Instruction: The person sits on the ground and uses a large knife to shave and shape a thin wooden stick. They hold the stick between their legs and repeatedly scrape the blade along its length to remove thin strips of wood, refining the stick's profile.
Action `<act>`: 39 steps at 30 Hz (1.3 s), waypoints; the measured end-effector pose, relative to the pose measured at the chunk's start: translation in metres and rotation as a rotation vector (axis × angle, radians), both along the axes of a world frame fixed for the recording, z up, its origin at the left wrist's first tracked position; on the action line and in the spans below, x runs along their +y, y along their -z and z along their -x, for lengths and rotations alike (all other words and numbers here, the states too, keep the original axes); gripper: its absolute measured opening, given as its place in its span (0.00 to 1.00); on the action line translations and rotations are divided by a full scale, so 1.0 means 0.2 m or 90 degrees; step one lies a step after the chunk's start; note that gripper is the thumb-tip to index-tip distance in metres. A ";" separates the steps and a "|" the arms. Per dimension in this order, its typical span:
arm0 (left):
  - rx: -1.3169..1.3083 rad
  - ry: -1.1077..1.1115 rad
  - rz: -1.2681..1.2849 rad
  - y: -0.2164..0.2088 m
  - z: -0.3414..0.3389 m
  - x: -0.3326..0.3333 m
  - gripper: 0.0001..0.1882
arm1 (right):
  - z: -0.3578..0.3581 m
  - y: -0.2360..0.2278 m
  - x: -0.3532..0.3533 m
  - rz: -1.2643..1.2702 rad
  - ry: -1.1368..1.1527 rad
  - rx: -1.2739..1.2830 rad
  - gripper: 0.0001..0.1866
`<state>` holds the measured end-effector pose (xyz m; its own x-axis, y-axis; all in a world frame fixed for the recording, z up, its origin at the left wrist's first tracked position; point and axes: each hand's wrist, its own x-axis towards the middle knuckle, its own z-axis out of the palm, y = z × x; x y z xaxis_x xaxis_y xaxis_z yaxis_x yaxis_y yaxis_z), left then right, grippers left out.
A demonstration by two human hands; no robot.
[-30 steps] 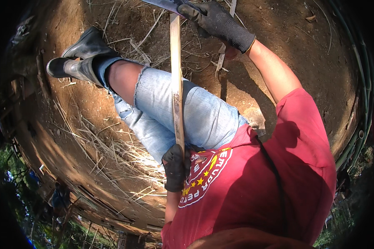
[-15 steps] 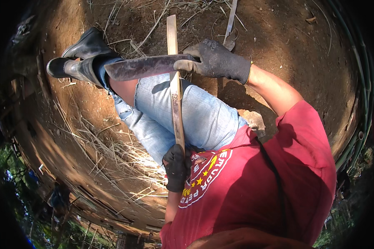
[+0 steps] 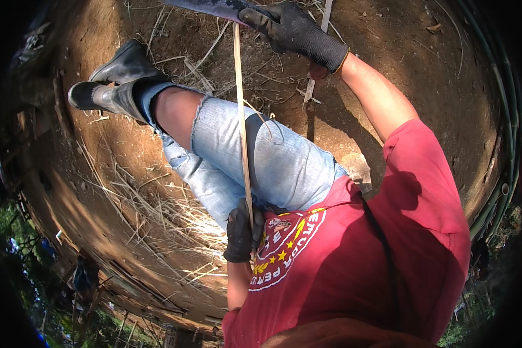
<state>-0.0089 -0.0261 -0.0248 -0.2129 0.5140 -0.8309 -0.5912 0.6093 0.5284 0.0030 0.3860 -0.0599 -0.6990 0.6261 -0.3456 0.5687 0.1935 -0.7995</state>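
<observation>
My left hand (image 3: 243, 232), in a dark glove, is closed around the near end of a narrow, pale bamboo strip (image 3: 242, 116). The strip runs away from me across my jeans-covered thigh (image 3: 290, 156), its thin edge turned up. My gloved right hand (image 3: 296, 32) grips a machete (image 3: 209, 7) at the far end of the strip. The dark blade points left and meets the strip's tip; part of it is cut off by the upper edge of the view. A brown handle end (image 3: 318, 72) shows under my right wrist. A thin curled shaving (image 3: 261, 116) hangs over the thigh.
Another flat strip (image 3: 326, 17) lies on the brown soil beyond my right hand. Pale shavings (image 3: 156, 214) litter the ground to the left. My black boots (image 3: 116, 81) stretch out at the far left. Long green poles (image 3: 507, 116) line the right edge.
My right hand and the machete have moved away from me along the strip to its far end. The strip has turned from its flat face to its narrow edge. A curled shaving has appeared.
</observation>
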 end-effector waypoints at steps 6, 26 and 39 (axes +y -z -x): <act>-0.003 -0.017 0.021 0.00 0.00 0.01 0.35 | -0.09 0.03 -0.08 -0.090 -0.075 -0.026 0.35; 0.526 0.209 -0.006 0.02 -0.10 0.02 0.33 | -0.03 -0.07 -0.06 -0.120 0.011 0.019 0.32; 0.210 0.009 0.026 -0.02 -0.08 0.04 0.32 | -0.10 0.14 -0.25 -0.187 -0.127 0.027 0.30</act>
